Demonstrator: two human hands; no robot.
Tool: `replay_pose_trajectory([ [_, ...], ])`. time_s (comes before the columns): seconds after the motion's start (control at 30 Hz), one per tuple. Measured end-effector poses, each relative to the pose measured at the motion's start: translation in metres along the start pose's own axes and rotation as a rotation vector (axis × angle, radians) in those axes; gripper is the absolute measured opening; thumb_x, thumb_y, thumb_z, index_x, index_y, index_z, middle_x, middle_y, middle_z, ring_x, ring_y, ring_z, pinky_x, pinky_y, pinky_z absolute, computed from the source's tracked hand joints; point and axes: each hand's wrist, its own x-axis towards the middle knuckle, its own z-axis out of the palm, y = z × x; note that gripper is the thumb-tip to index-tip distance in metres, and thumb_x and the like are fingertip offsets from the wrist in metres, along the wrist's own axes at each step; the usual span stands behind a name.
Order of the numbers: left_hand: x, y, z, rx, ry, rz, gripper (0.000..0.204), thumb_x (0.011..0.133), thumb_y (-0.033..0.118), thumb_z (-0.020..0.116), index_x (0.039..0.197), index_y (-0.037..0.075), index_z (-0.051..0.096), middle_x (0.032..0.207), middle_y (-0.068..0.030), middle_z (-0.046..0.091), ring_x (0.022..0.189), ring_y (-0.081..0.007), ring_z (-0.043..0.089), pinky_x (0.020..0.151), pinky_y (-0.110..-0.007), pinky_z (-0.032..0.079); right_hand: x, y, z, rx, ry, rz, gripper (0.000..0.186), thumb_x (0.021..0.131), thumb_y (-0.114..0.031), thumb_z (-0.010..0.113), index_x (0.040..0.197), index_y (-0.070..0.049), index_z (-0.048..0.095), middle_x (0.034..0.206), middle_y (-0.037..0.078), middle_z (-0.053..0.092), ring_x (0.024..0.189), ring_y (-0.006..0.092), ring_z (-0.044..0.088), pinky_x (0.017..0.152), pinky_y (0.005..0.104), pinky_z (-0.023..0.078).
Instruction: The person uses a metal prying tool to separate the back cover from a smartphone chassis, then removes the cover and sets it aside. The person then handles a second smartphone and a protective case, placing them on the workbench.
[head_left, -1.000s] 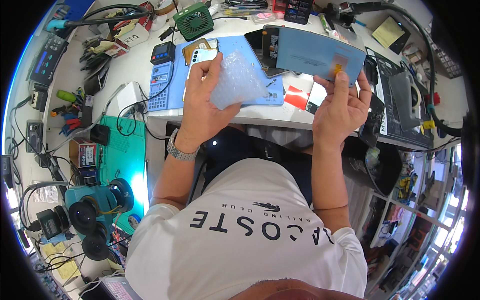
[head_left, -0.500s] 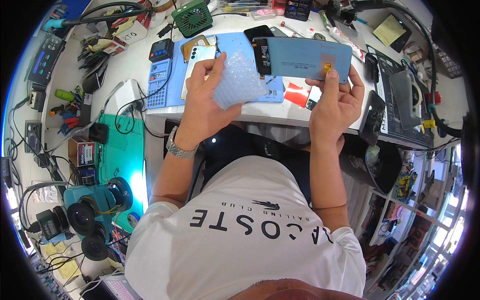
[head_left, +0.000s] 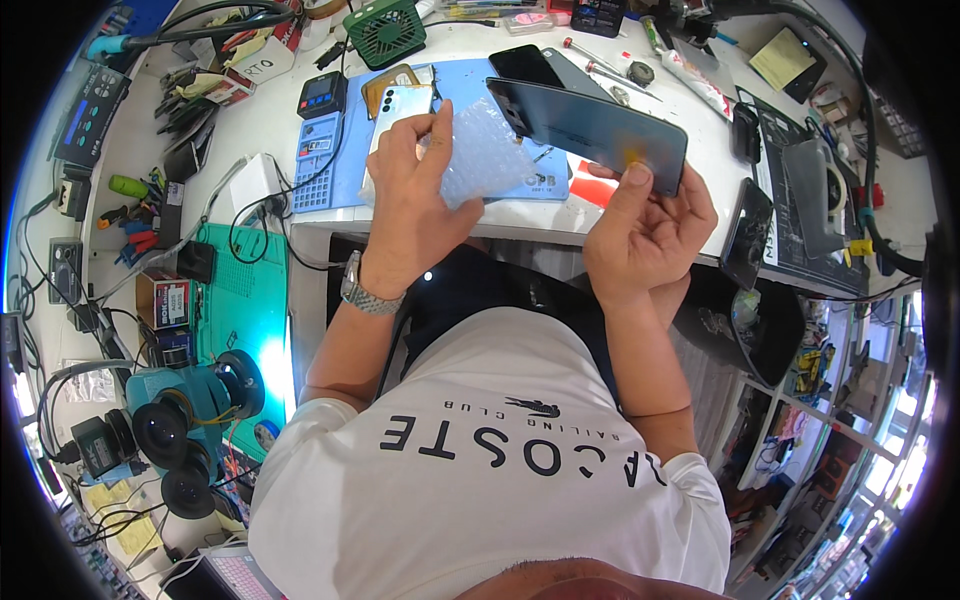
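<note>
My left hand [head_left: 415,195], with a metal watch at the wrist, has its fingers curled round the near-left edge of a clear bubble-wrap pouch [head_left: 485,155]. The pouch is over a blue work mat [head_left: 335,185]. My right hand [head_left: 655,215] grips a phone screen [head_left: 585,125] by its right end, thumb on the grey-blue back near a small yellow spot. The screen is tilted above the mat, and its dark left end is near the pouch. Just left of my left hand, a light-coloured phone back [head_left: 400,105] with camera rings lies on the mat.
A black phone [head_left: 527,67] lies behind the screen. At the back stands a green fan [head_left: 385,33]. Screwdrivers [head_left: 610,72] and a white tube [head_left: 698,85] are at back right. Another dark phone [head_left: 747,230] sits near the right front edge. A microscope [head_left: 190,420] stands at left.
My right hand has moved left and slightly nearer, tipping the screen so its back is seen at a steeper slant. The bubble-wrap pouch in my left hand has shifted slightly.
</note>
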Motion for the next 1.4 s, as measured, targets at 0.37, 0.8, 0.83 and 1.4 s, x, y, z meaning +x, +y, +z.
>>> replay_pose_trajectory([
  [0.37,-0.005,0.002,0.002,0.170,0.035,-0.080,0.102,0.064,0.009,0.088,0.156,0.001,0.045,0.131,-0.0182,0.054,0.124,-0.0362,0.051,0.100,-0.049,0.038,-0.012,-0.002,0.000,-0.005,-0.095,-0.117,0.041,0.099,0.010,0.061,0.133,0.009,0.040,0.118,0.026,0.064,0.097,0.0222,0.072,0.082,0.0376,0.068],
  [0.8,-0.002,0.003,0.001,-0.171,0.011,-0.101,0.097,0.061,0.006,0.087,0.151,0.000,0.052,0.127,-0.0159,0.054,0.118,-0.0341,0.056,0.102,-0.044,0.044,0.017,0.007,-0.014,0.156,-0.045,0.592,0.036,0.104,-0.001,0.059,0.133,0.009,0.042,0.112,0.026,0.070,0.087,0.0221,0.075,0.070,0.0319,0.066],
  [0.83,-0.001,0.005,0.000,-0.160,0.005,-0.081,0.097,0.062,0.005,0.088,0.152,0.000,0.052,0.127,-0.0159,0.055,0.116,-0.0339,0.059,0.100,-0.042,0.049,0.019,0.008,-0.015,0.157,-0.076,0.594,0.037,0.104,-0.001,0.060,0.134,0.008,0.042,0.112,0.026,0.071,0.087,0.0213,0.075,0.070,0.0315,0.066],
  [1.4,-0.009,0.011,0.000,-0.219,0.033,-0.114,0.097,0.064,0.009,0.089,0.153,0.001,0.052,0.127,-0.0161,0.055,0.119,-0.0324,0.059,0.103,-0.039,0.050,-0.011,0.005,-0.001,0.065,-0.493,0.582,0.021,0.104,-0.020,0.071,0.117,-0.004,0.070,0.118,0.011,0.073,0.104,0.0165,0.067,0.092,0.0308,0.053],
])
